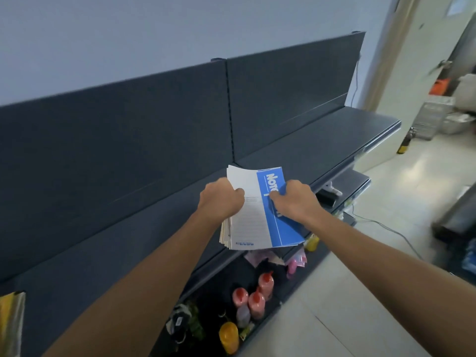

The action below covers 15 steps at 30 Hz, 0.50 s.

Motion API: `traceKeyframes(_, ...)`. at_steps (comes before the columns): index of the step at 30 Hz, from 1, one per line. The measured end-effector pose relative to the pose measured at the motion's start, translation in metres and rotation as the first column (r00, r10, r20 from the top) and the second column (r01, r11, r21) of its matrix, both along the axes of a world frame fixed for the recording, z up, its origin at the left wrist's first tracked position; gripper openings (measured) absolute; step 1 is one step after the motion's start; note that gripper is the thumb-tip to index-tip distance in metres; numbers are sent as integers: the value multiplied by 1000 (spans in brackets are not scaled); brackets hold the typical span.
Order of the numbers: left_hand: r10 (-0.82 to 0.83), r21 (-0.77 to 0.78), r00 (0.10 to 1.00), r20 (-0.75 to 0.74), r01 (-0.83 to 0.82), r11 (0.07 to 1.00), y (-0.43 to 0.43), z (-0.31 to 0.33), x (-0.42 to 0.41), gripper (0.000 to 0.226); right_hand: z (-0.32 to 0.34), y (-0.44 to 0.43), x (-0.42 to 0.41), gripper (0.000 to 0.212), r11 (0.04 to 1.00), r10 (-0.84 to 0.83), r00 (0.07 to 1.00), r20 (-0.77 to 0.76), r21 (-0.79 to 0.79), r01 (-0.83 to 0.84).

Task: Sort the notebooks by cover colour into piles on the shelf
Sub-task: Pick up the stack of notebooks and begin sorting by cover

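Note:
I hold a stack of several thin notebooks [253, 222] in front of me, above the front edge of the dark grey top shelf [296, 150]. The top notebook has a white cover with a blue band and white lettering along its right side. My left hand [221, 199] grips the stack's left edge, thumb on the white part. My right hand [296, 199] pinches the blue side of the top notebook. The lower notebooks show only as fanned page edges at the bottom left.
The shelf runs from lower left to upper right along a dark back panel [128, 130]. A lower shelf holds pink bottles [255, 297], a yellow bottle [228, 336] and pink packets [296, 264]. Pale floor and boxes [438, 117] lie to the right. A yellow-edged object [10, 323] sits at far left.

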<state>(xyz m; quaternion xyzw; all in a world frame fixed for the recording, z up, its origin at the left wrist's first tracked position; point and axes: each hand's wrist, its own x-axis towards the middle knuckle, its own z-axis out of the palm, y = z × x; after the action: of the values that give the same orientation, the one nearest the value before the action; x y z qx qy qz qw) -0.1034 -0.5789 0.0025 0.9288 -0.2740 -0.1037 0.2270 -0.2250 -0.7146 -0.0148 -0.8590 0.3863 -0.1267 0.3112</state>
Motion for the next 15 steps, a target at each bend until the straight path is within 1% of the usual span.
traceKeyframes(7, -85, 60, 996, 33, 83, 995, -86, 0, -17, 25, -9, -75, -26, 29, 995, -93, 996, 3, 29, 93)
traceKeyframes(10, -113, 92, 993, 47, 108, 990, -118, 1, -16, 25, -11, -103, -28, 28, 991, -122, 993, 3, 63, 121)
traceKeyframes(15, -147, 115, 988, 53, 141, 983, -171, 2, -4, 23, -12, -151, -18, 30, 984, -170, 985, 7, 52, 170)
